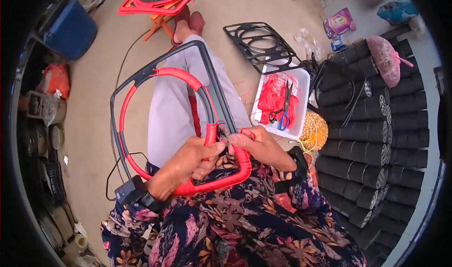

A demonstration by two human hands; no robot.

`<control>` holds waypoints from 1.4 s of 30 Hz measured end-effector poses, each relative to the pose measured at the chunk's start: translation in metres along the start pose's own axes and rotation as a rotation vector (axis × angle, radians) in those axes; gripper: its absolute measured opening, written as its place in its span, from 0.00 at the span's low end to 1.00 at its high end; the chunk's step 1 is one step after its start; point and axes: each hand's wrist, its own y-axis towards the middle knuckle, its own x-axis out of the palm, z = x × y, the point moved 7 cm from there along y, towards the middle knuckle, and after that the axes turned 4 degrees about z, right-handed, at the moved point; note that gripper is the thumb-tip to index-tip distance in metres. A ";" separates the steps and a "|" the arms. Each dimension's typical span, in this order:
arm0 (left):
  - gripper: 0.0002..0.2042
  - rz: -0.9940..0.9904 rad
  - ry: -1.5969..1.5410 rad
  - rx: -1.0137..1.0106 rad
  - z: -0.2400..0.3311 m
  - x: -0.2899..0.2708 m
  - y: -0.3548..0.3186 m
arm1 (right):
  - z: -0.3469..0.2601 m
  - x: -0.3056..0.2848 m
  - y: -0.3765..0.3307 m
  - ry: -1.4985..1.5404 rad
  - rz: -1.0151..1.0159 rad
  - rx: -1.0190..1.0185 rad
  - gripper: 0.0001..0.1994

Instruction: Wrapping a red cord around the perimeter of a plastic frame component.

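Observation:
Across my lap lies a black metal frame (217, 74) with a round inner ring; red cord (212, 187) is wound tightly over its near edge and much of the ring. My left hand (188, 156) is closed round the red-wrapped end of the ring, thumb pointing right. On the frame's right side, just across from it, my right hand (263, 149) is closed with its thumb over the bar. A bit of red cord shows by its fingers, which are partly hidden. The two hands nearly touch.
To the right, a white tray (258, 104) holds red cord (274, 95) and scissors (286, 102). A black grille-like frame (245, 45) overlaps its far edge. Black honeycomb briquettes (358, 147) are stacked farther right. A red-wrapped frame seat (162, 8) stands beyond my feet; a blue bin (70, 29) sits far left.

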 end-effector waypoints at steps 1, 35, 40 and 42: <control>0.18 0.013 0.023 0.002 -0.002 0.002 -0.002 | 0.007 0.000 -0.005 0.024 0.016 0.001 0.21; 0.17 -0.034 0.043 -0.037 -0.002 0.001 0.002 | 0.006 0.005 -0.022 0.118 0.143 -0.093 0.23; 0.19 -0.088 -0.012 -0.009 -0.008 -0.002 0.002 | 0.013 0.006 -0.012 0.269 0.209 -0.004 0.20; 0.20 -0.092 -0.002 0.003 -0.007 -0.001 0.002 | 0.015 0.006 -0.008 0.348 0.249 -0.001 0.21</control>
